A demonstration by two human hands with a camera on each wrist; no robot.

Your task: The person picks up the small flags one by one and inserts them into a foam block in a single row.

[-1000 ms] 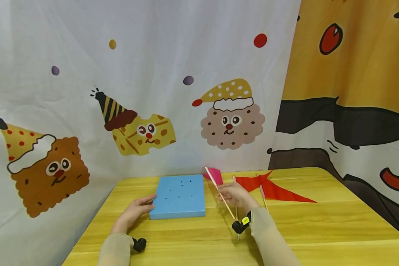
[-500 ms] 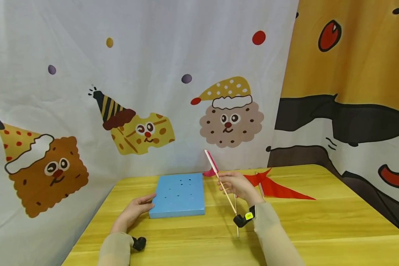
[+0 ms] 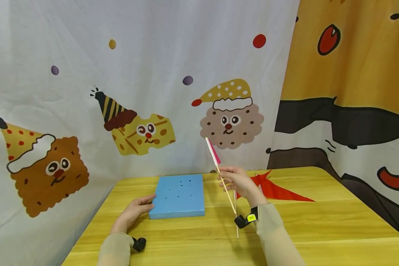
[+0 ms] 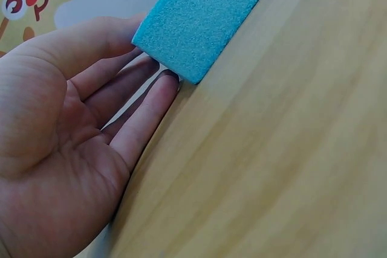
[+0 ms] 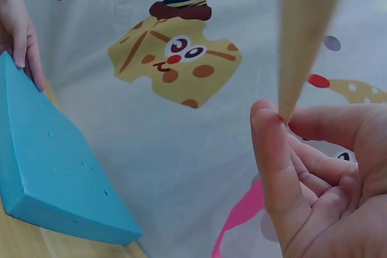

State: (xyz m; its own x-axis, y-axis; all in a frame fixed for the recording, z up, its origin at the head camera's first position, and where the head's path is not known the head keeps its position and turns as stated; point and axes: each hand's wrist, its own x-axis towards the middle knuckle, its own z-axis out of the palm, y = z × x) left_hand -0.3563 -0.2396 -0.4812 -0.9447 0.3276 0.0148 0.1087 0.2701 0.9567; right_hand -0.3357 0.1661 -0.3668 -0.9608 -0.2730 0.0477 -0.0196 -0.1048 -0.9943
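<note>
A light blue foam block (image 3: 186, 205) with small holes in its top lies flat on the table. My left hand (image 3: 133, 212) rests against its left side; in the left wrist view the fairly straight fingers (image 4: 148, 107) and thumb touch the block's edge. My right hand (image 3: 238, 181) pinches the thin wooden stick of a small pink flag (image 3: 214, 152) between thumb and fingertips. The flag is up in the air, right of the block, tilted with its cloth end upward and to the left. Close to the camera, the stick (image 5: 305, 34) looks blurred in the right wrist view.
Red pennant flags (image 3: 282, 190) on sticks lie on the wooden table (image 3: 186, 244) to the right, partly hidden by my right hand. One stick (image 3: 237, 231) reaches toward the front below that hand. A curtain (image 3: 153, 55) with cartoon prints hangs behind the table.
My right hand has lifted the pink flag off the table, its cloth end rising, and moved slightly right. My left hand and the foam block stay in place.
</note>
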